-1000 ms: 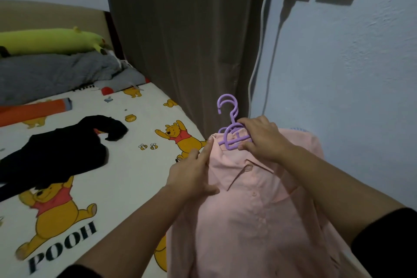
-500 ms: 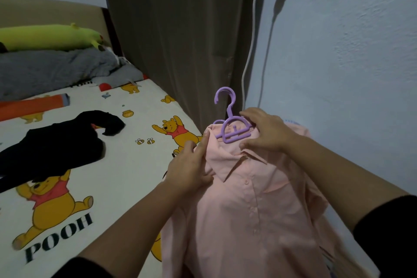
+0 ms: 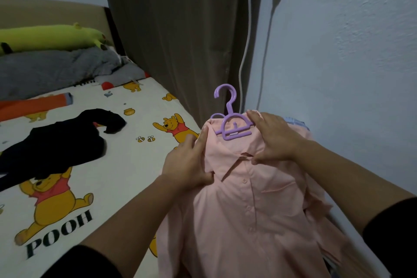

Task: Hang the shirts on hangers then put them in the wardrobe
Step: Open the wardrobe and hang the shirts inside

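At the right edge of the bed (image 3: 126, 165), a pink shirt (image 3: 246, 210) is held up in front of the blue wall (image 3: 349, 74), its collar at the top and its button front facing the camera. A purple hanger (image 3: 230, 127) sits inside the neck, its hook standing upright above the collar. The left hand (image 3: 187, 165) pinches the shirt's left shoulder and collar, thumb on the front and fingers curled behind the fabric. The right hand (image 3: 274, 137) grips the other shoulder, its fingers over the collar and touching the hanger's right arm. The two hands are apart, one on each side of the hanger. Toward the left side of the bed lies a black garment (image 3: 56, 142) on the cartoon bear sheet. Near the head end are a grey blanket (image 3: 56, 70) and a green plush toy (image 3: 49, 36). A brown curtain (image 3: 176, 29) hangs behind the hanger.
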Tool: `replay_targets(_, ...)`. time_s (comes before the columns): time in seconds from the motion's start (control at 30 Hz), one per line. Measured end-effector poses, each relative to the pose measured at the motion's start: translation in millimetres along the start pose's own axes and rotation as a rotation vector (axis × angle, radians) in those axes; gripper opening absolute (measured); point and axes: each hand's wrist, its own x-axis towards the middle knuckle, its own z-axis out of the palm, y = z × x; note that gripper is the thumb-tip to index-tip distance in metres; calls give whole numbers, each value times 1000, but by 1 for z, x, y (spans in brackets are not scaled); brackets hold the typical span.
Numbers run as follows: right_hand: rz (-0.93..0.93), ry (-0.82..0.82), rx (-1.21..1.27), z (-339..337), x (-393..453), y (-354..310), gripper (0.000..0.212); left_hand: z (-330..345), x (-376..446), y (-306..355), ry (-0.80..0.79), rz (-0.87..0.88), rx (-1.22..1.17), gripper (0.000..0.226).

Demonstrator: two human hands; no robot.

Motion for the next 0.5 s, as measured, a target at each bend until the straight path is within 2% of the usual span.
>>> replay_targets(0.27,54,114,-106,-42,-25,13,125,-42,15,26,65,93,85,122)
replay_targets(0.5,33,200,-163,-96,-73,36,131,-86,37,53,160,261,73,123)
